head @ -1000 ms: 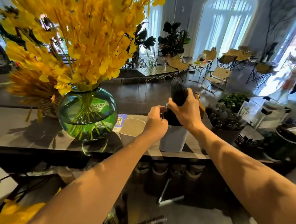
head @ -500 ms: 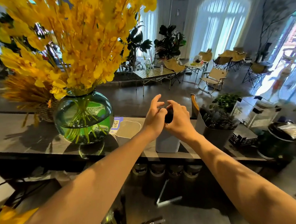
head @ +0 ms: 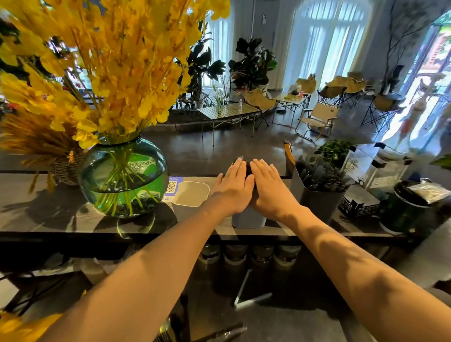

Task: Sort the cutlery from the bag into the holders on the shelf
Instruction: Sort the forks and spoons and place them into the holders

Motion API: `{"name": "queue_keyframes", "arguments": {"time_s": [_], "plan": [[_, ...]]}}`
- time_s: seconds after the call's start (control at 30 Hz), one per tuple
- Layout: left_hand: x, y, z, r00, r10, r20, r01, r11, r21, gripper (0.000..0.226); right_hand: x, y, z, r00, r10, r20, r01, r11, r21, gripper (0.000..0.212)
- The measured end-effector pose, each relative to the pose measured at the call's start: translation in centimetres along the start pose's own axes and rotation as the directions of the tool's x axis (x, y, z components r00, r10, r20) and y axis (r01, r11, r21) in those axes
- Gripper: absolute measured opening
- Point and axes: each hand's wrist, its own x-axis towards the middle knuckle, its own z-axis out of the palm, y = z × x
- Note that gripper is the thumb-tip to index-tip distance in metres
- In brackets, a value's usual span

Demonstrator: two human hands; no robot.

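Shelf (head: 21, 209): left hand (head: 232, 189) and right hand (head: 271, 191), earlier gripping black cutlery (head: 241, 160), now flat atop it in white holder (head: 249, 218)

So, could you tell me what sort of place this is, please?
Probably a café, seen from behind its counter. Folding chairs and a low slatted table stand in the room beyond. A QR-code sign sits on the counter, with a white holder beside it.

Glossy green glass vase (head: 123, 178), matt pale holder (head: 248, 220) of perhaps plastic, smooth grey shelf (head: 21, 209), rough woven basket (head: 65, 168).
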Motion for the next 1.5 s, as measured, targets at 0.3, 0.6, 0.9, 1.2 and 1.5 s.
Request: {"name": "queue_keyframes", "arguments": {"time_s": [0.3, 0.6, 0.9, 1.2, 1.5], "plan": [[-8.2, 0.0, 1.0, 0.992, -0.038, -0.12, -0.012, 0.922, -0.388, 0.061, -6.6, -3.0, 0.1, 0.978, -0.011, -0.206, 0.037, 0.992, 0.123, 0.071], [-21.5, -6.7, 8.4, 0.98, -0.193, -0.053, 0.135, 0.831, -0.54, 0.061, -17.6, -10.1, 8.3, 0.995, 0.079, -0.068, -0.044, 0.91, 0.413, 0.061], [-37.7, -14.4, 15.9, 0.887, -0.448, 0.111, 0.426, 0.701, -0.573, 0.056, -28.6, -14.4, 20.0, 0.963, 0.038, 0.267, -0.143, 0.911, 0.388, 0.052], [-46.8, -20.3, 19.0, 0.744, -0.605, 0.283, 0.624, 0.476, -0.62, 0.04, -33.3, -17.3, 26.4, 0.86, 0.135, 0.493, -0.32, 0.894, 0.314, 0.046], [-44.9, -24.4, 17.7, 0.665, -0.692, 0.281, 0.655, 0.362, -0.663, 0.041, -30.3, -20.8, 30.2, 0.84, 0.17, 0.515, -0.383, 0.858, 0.343, 0.043]]}}
